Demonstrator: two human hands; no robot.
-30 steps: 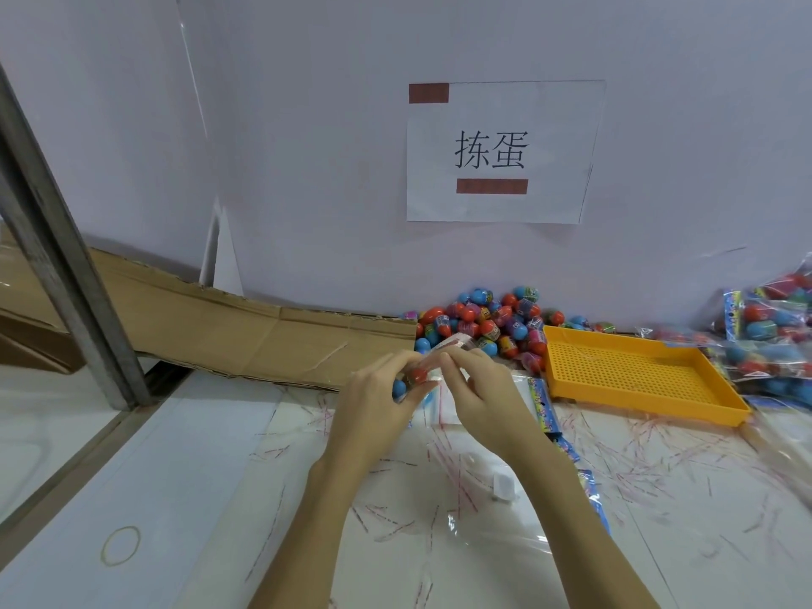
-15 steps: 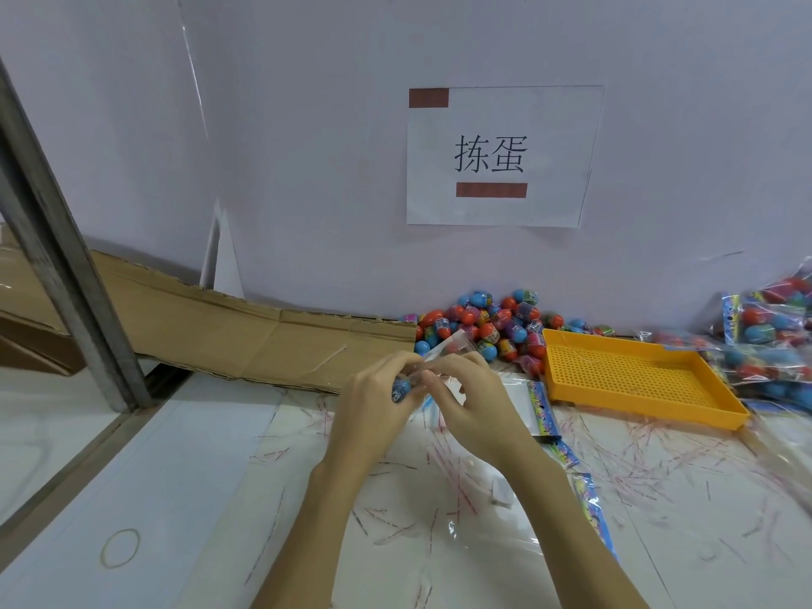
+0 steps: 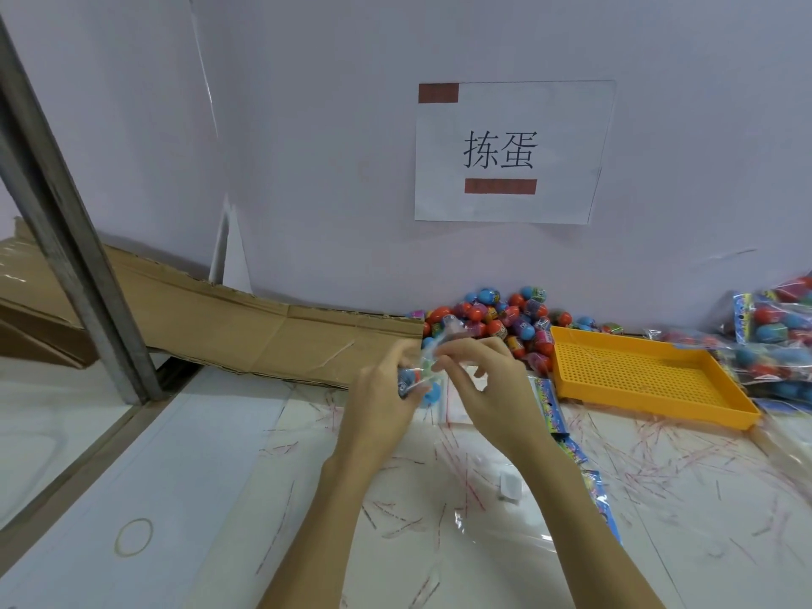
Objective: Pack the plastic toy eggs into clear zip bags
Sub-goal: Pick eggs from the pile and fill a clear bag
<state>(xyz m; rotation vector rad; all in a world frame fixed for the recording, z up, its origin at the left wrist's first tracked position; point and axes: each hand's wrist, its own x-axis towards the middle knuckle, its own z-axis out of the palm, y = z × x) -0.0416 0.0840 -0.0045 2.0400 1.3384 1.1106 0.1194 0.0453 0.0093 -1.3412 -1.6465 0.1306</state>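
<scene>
My left hand point(image 3: 382, 400) curls round a clear zip bag point(image 3: 424, 371) holding blue toy eggs, lifted just above the white table point(image 3: 211, 476). My right hand point(image 3: 487, 384) pinches the bag's upper edge between thumb and forefinger, other fingers loosely bent. Flat empty bags point(image 3: 549, 402) lie just beside my right wrist. Farther back, loose eggs point(image 3: 505, 318) are heaped against the wall, touching the yellow tray point(image 3: 650, 380). Filled bags point(image 3: 777, 340) pile up at the far right.

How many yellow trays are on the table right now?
1. The yellow tray sits right of the loose egg pile, near the wall; nothing suggests another, though the view is cropped.
</scene>
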